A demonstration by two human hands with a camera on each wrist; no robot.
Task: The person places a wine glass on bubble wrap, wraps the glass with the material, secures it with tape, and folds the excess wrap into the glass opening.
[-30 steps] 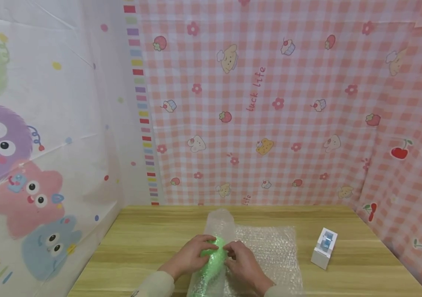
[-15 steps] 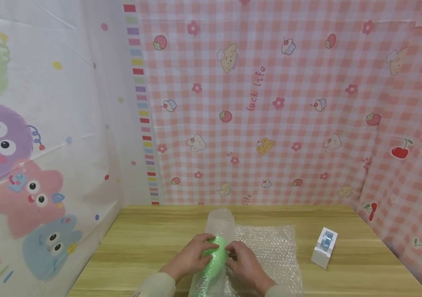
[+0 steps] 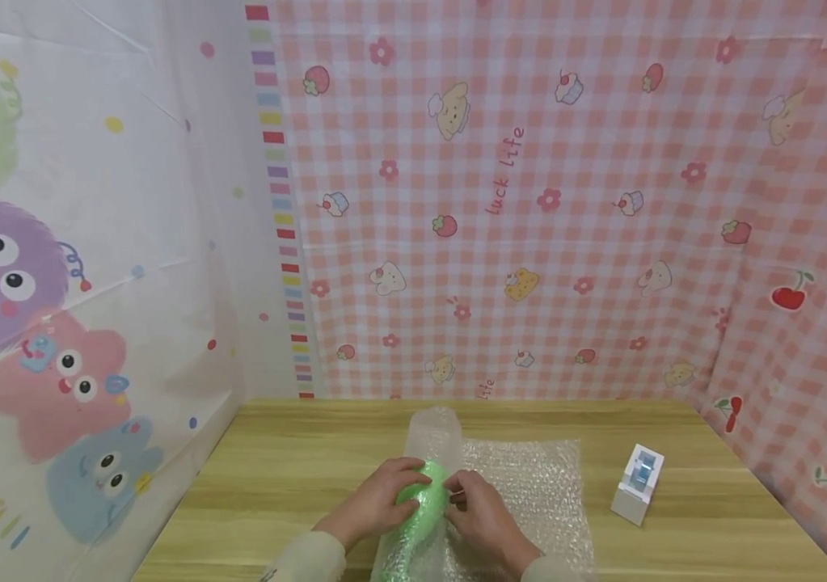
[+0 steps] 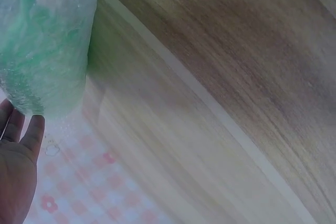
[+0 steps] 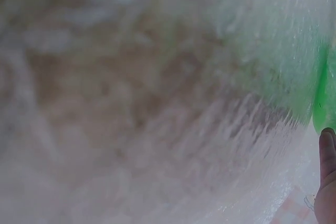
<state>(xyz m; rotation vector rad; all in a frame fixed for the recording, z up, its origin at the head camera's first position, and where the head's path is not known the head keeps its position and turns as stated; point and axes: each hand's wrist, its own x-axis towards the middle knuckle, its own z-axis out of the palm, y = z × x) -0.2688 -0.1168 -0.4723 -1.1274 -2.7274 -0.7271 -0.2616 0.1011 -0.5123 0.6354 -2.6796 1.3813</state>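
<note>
A bright green object, rounded at its far end and narrowing toward me, lies under clear bubble wrap; its exact kind is hard to tell. The wrap folds over it and spreads flat to the right. My left hand holds the covered object from the left, fingers over its top and thumb nearer me. On its right side, my right hand has curled fingers and pinches the wrap along the object's edge. In the left wrist view, fingertips of the left hand touch the wrapped green end. The right wrist view is mostly blurred wrap.
Toward the right of the wooden table stands a white tape dispenser with a bluish roll. Patterned cloths hang behind the table and along both sides. An end of the wrap extends past the hands toward the back.
The hands keep nearly the same place and hold on the wrapped green object, with only slight finger movement at the right hand. The head view has shifted slightly.
</note>
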